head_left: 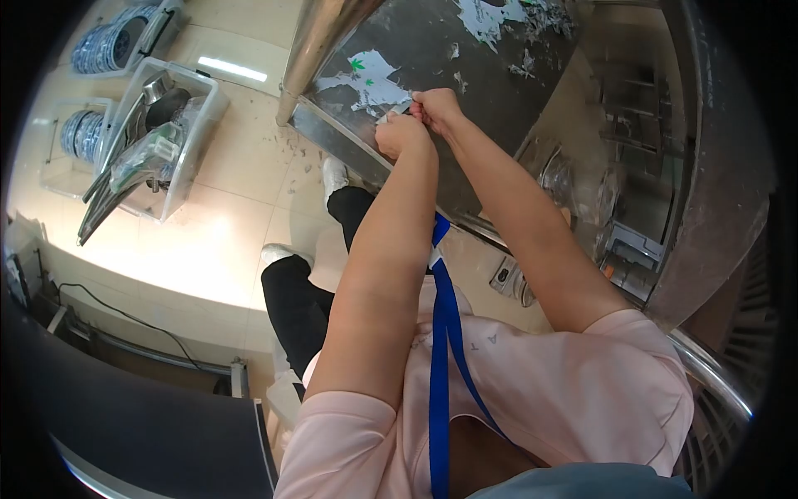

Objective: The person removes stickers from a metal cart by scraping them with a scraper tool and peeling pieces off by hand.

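Note:
At the near edge of a dark flat panel (478,83), my left hand (401,136) and my right hand (437,109) are close together, both closed. A small flat grey-white piece (401,108) shows between their fingertips. Whether it is a blade or a bit of peeled film I cannot tell. Just beyond the fingers, a torn white sticker (370,79) with green leaf marks lies on the panel, ragged at its edges. Farther off are another torn white patch (490,21) and crumpled grey shreds (549,18). The fingers hide part of what they grip.
A clear plastic bin (199,137) with metal utensils and a plastic bag stands on the tiled floor at left. Behind it are tubs of blue-patterned dishes (83,133). A metal post (303,62) rises beside the panel. Scraps litter the floor; metal shelving (619,141) is at right.

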A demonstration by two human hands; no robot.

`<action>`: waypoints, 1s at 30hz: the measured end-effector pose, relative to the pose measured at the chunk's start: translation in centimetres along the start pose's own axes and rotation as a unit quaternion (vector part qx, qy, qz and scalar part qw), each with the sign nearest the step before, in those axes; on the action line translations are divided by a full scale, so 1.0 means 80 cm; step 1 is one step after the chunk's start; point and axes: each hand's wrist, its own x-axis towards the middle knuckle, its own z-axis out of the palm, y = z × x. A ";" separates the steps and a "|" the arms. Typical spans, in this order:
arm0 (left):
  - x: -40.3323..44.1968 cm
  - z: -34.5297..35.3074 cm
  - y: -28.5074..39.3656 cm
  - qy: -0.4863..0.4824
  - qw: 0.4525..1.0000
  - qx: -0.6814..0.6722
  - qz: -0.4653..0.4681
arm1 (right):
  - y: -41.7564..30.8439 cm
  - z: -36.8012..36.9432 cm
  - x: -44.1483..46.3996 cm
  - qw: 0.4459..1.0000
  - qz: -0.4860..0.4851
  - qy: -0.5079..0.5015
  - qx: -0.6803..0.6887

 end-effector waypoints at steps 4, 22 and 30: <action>-0.002 0.000 0.000 0.008 1.000 -0.005 0.007 | -0.002 0.000 0.003 1.000 -0.005 -0.012 -0.007; -0.007 -0.074 0.054 -0.185 0.949 -0.254 0.024 | -0.026 0.012 0.005 0.988 -0.029 -0.152 -0.006; 0.011 -0.105 0.010 -0.258 0.953 -0.015 0.158 | 0.003 0.012 0.007 0.991 -0.042 0.101 -0.071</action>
